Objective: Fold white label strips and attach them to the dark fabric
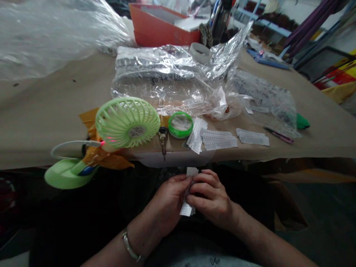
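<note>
Over my lap, just below the table edge, both hands meet around a few white printed paper labels. My left hand pinches them between thumb and fingers. My right hand has its bent fingers closed on the same labels from the other side. The labels stick out above and below the fingers; their middle is hidden. On the table in front lie fanned label strips, a looser bunch of labels and a smaller stack of strips. A green round tin stands beside them.
A green fan is taped at the table edge on the left, its cable looping out. Next to it lies a pointed tool. Clear plastic bags, a tape roll, a red box and a thin pen-like tool lie farther off.
</note>
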Demonstrator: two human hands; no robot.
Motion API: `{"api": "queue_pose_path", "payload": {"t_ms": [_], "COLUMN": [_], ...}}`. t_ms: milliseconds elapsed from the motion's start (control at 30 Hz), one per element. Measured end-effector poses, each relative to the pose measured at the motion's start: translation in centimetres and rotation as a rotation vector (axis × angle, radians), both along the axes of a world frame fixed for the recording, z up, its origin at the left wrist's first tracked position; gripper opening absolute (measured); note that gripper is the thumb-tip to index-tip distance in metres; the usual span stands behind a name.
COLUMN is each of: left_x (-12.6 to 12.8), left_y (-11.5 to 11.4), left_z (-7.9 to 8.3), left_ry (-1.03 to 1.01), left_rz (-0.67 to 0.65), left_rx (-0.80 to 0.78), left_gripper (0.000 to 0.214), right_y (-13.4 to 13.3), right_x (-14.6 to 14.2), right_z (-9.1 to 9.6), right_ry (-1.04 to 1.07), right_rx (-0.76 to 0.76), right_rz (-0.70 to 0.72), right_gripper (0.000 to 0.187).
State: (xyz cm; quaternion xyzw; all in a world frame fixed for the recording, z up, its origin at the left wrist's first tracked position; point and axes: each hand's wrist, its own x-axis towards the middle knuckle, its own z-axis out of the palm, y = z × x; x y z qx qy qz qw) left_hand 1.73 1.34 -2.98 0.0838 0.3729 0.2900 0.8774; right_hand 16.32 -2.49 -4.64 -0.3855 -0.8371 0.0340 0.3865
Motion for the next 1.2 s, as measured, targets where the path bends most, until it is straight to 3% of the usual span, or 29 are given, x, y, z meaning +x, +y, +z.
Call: {"api": "queue_pose_path", "payload": {"t_ms": [333,467,533,600,700,800,967,1200], "left_x": [-0.2,-0.8,-1.1,-1.3,-1.4,-1.4,-1.5,-1.6], "left_y": [-0.4,-0.4,-0.4,-0.4,-0.6,-0.8,-0.9,-0.9], "left_z": [-0.3,0.1,0.5,0.9,1.1,1.0,0.8,0.1], "left_ry": [-0.041,-0.01,0.012,0.039,0.043,0.05,0.092,0.083], "left_rz": [-0.012,-0.082,-0.157,-0.225,-0.262,-0.261,-0.268,-0.288], "left_rx": [0.045,0.074,0.104,0.123,0.147,0.151,0.156,0.184], "left_gripper": [0.014,0.015,0.019,0.023,0.024,0.025,0.024,0.023], "right_y": [0.2,0.1,0.4,1.0,1.8,2.3,2.1,1.8], "right_x": [0.0,0.7,1.2,1.6,1.4,0.5,-0.7,-0.9], "right_z": [0.6,0.8,0.8,0.6,0.0,-0.4,-0.7,-0.4], "right_ry": [-0.048,0.195,0.413,0.617,0.856,0.995,1.094,1.096], "right_rx": [-0.051,-0.152,-0.292,-0.553,-0.993,-1.226,-1.24,-1.243], "right_rz": [0.027,0.036,-0.052,-0.112,-0.004,0.098,0.001,0.022], "right_gripper": [0.012,0.019,0.017,0.018,0.034,0.038,0.021,0.015]}}
